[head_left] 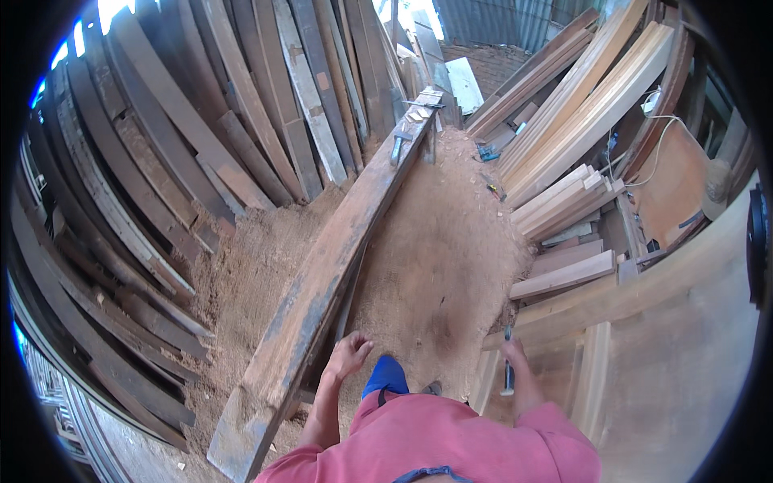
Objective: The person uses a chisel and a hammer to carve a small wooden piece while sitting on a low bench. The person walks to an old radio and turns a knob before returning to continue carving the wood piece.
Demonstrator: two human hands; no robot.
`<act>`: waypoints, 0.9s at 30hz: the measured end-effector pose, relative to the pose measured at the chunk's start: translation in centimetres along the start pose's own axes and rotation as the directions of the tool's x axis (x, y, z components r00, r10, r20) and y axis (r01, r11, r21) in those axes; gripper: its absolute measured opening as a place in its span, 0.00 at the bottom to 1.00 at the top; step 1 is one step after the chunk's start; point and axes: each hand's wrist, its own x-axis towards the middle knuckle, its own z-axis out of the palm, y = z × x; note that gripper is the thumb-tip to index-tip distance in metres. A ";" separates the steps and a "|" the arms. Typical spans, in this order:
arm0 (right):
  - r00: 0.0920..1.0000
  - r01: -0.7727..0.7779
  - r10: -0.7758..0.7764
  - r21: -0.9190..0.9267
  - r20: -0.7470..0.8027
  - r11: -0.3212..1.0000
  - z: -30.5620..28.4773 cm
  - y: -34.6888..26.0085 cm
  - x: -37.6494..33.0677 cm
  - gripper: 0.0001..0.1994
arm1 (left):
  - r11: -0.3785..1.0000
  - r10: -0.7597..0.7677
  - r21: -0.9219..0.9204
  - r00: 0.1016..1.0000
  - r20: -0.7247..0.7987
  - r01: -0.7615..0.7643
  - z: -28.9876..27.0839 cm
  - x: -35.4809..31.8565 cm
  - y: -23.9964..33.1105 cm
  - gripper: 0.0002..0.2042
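My left hand (352,354) is closed in a loose fist, with nothing visible in it. It hangs just right of a long, worn plank bench (318,278), apart from it. My right hand (513,348) is wrapped round a slim hand tool (508,380) with a dark shaft and a pale lower end. The tool's other end juts out above my fist; its exact kind is too small to make out. Beside that hand stand pale wooden frames or panels (551,362).
Tall dark boards (241,105) lean along the left. Small wood pieces and a blue-grey tool (398,149) lie on the bench's far end. Light planks (588,113) are stacked at right, near a blue tool (486,152) on the floor. Sawdust (435,241) covers the ground.
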 end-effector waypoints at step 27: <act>0.851 -0.487 0.374 0.287 0.369 0.825 9.7 -20.5 18.9 0.08 | 0.940 0.244 0.159 0.920 0.306 -0.302 -7.9 57.0 8.6 0.15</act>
